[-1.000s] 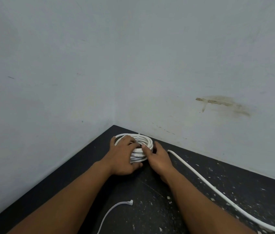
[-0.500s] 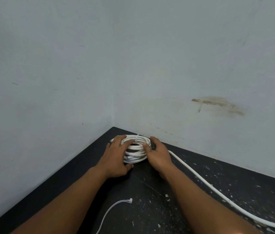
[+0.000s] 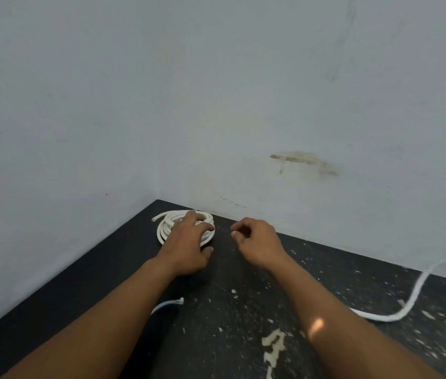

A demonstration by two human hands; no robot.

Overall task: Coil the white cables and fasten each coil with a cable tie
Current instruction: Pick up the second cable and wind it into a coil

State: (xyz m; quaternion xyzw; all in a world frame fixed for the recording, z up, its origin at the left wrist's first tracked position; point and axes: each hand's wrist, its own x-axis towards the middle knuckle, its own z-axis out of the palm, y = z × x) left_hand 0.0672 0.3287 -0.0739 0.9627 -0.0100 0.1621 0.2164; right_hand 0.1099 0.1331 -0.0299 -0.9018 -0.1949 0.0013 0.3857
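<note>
**Coil in the corner, left grip on top**

Coiled white cable (image 3: 164, 230) lies flat on the dark worktop (image 3: 85, 272), close to where the two pale walls meet. One cut end pokes out to the left. The loops are round, smooth and stacked.

Left grip (image 3: 189, 243) rests on the coil's near-right side, fingers spread across the loops, thumb down beside it.

Right grip (image 3: 257, 243) hovers just right of the coil, clear of it, fingers loosely curled and holding nothing.

Thin white cable tie (image 3: 171, 303) lies by the left forearm. A loose white cable (image 3: 418, 283) snakes far right. The worktop is flecked with pale paint specks (image 3: 274, 347). A brownish smear (image 3: 304, 162) marks the right wall.
</note>
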